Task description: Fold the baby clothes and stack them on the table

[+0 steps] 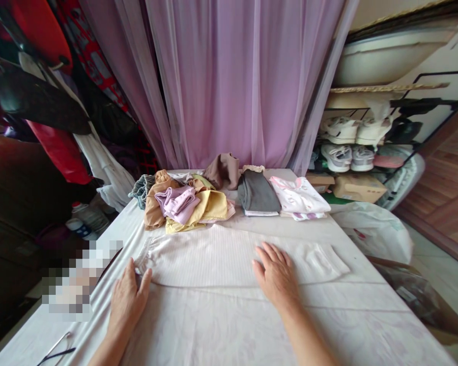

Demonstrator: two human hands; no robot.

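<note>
White ribbed trousers (209,259) lie flat across the table, folded lengthwise into one long strip. Their gathered waistband is at the left and the cuff at the right. My left hand (127,297) rests at the waistband end, thumb and fingers apart, with fingertips at the edge of the cloth. Flat on the leg part, right of the middle, lies my right hand (277,277) with its fingers stretched out. Neither hand grips the cloth.
Behind the trousers sit a heap of loose clothes (177,203), folded dark grey trousers (257,193) and a folded pink-and-white top (299,195). Eyeglasses (57,351) lie at the table's front left. A shoe rack (351,142) stands right, a purple curtain (229,81) behind.
</note>
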